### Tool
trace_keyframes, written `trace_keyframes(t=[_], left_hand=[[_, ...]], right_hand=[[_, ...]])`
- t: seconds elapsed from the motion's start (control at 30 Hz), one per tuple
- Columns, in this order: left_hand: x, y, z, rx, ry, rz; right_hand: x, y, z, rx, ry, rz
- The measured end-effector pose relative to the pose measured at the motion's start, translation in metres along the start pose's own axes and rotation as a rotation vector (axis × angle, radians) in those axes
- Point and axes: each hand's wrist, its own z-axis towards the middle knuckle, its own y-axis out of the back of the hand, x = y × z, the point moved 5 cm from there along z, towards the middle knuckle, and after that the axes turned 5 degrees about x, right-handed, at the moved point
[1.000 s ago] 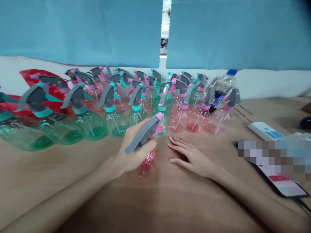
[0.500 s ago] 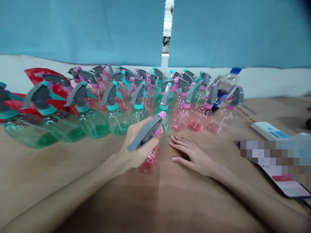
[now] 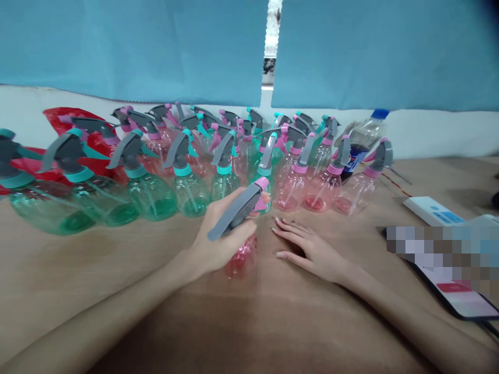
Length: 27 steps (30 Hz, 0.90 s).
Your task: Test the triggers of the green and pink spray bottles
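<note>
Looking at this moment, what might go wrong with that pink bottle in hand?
1. The left hand holds the pink spray bottle close to the green bottle beyond it; a forward bump might tip that one into its crowded neighbours.
2. The right hand rests palm-down on the table, off the held bottle, so a slip might go uncaught.

1 white strip (image 3: 272, 36) glares between blue curtains (image 3: 136, 52); shadow dims the near tabletop (image 3: 195, 327); highlights fleck the held pink spray bottle (image 3: 242, 258); edges stretch.
</note>
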Motion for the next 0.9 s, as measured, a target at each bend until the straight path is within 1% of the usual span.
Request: trace_keyframes(t=[0.17,0.37,0.53,0.9], left_hand=[[0.0036,-0.0029,0.0000,0.002,0.037,-0.067],[0.0020,-0.0051,0.0008,0.056,0.052,-0.080],[-0.0017,-0.0038,0.0022,0.034,0.040,-0.034],[0.0013,-0.0038,0.0021,0.018,0.045,-0.011]], right_hand=[[0.0008,0.0010,-0.0002,-0.004,0.005,-0.001],[0.0012,0.0009,0.0002,0.004,0.000,-0.008],[0.0010,0.0008,0.0001,0.002,0.001,-0.013],[0.0003,0.0005,0.0003,0.009,0.000,-0.017]])
